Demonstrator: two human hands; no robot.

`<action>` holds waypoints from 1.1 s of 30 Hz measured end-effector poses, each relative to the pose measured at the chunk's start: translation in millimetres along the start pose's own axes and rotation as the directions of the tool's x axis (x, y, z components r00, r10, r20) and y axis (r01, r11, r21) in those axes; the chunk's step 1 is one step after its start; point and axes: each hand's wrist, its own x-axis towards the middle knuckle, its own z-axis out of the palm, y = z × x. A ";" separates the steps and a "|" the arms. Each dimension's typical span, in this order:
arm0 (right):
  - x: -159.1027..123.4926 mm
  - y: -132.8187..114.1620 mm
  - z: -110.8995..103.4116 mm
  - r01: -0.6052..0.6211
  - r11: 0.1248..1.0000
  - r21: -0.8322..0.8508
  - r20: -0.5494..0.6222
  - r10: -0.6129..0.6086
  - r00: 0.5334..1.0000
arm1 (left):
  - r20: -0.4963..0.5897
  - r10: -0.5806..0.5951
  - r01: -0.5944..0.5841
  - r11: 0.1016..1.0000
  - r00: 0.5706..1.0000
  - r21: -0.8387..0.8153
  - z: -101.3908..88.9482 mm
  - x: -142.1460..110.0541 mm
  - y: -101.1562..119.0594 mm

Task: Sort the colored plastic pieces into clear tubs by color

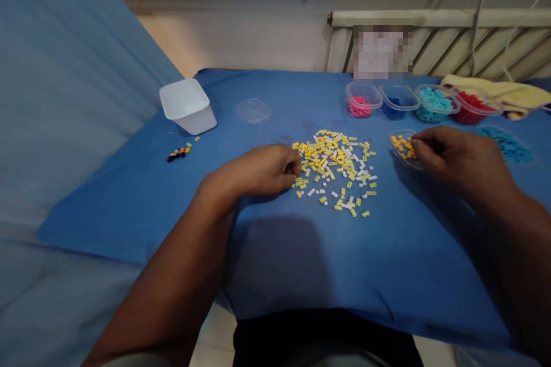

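A loose pile of small building bricks (333,160) in yellow, pale yellow and white is spread on the blue cloth. My left hand (273,169) rests at the pile's left edge with its fingers curled in. Whatever those fingers hold, if anything, is hidden. To the right of the pile, a small clear tub (400,161) holds orange-yellow bricks (402,146). My right hand (462,157) is at this tub's right rim, thumb and forefinger pinched together over it. I cannot make out anything between those fingertips.
Behind stand clear tubs of pink bricks (360,106), dark blue bricks (392,108), turquoise bricks (434,104) and red bricks (471,106). Blue pieces (505,143) lie right. Left are a white tub (189,106), a clear lid (253,110) and several stray bricks (183,152).
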 end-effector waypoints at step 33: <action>8.1 16.2 -0.6 -0.003 0.999 0.039 -0.044 0.005 0.999 | 0.055 0.156 -0.164 0.963 0.986 0.214 53.7 27.4 16.7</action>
